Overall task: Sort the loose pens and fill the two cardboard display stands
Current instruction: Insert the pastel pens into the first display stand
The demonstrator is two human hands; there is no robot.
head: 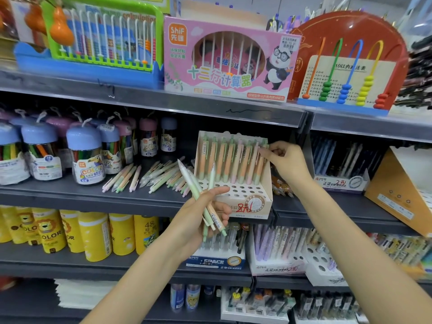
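The person's two forearms are reaching in from the bottom edge, closest to the lens. Beyond them, the dark shelf is carrying the work: the cardboard display stand is standing on it, its back row filled with orange-and-green pens sitting upright in the holes, while the front rows of holes are sitting empty. Only this one stand is plainly being filled; which box is the second stand I cannot tell. Left of the stand, the loose pens are lying scattered flat on the shelf, near the marker jars.

The left hand is curling its fingers round a small bundle of pens, thumb pressing across the barrels. The right hand is pinching the top of the rightmost pen in the back row, fingertips closing on its clip end.

These pens are looking light, stiff and smooth, so they are likely to slide in a loose grip; holding each near the clip or mid-barrel seems safest. The stand is thin card and probably tipping easily, so pressing straight down is the wiser course.
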